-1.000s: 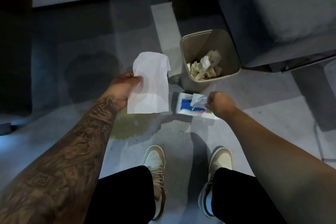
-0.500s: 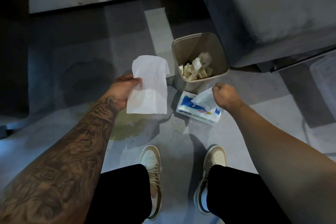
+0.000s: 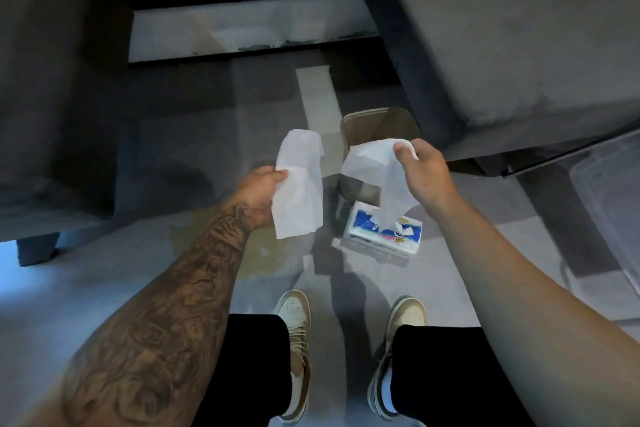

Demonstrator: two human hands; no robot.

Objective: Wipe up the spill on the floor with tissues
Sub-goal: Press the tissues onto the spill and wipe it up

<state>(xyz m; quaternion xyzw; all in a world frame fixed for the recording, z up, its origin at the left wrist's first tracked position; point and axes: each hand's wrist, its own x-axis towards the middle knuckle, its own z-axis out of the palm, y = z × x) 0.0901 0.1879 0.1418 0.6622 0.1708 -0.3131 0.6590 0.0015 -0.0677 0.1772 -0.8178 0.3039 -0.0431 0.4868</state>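
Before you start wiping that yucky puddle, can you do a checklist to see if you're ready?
1. Left hand has a tissue: ok, a flat white tissue hangs from it.
2. Right hand has a tissue: ok, it pinches a second tissue.
3. Second tissue free of the tissue pack: not ok, its tail still runs into the slot.
4. Spill in reach: ok, it lies on the floor just below the left hand.
5. Bin nearby: ok, it stands behind the pack.
6. Shoes out of the spill: cannot tell, the left shoe is close to its edge.
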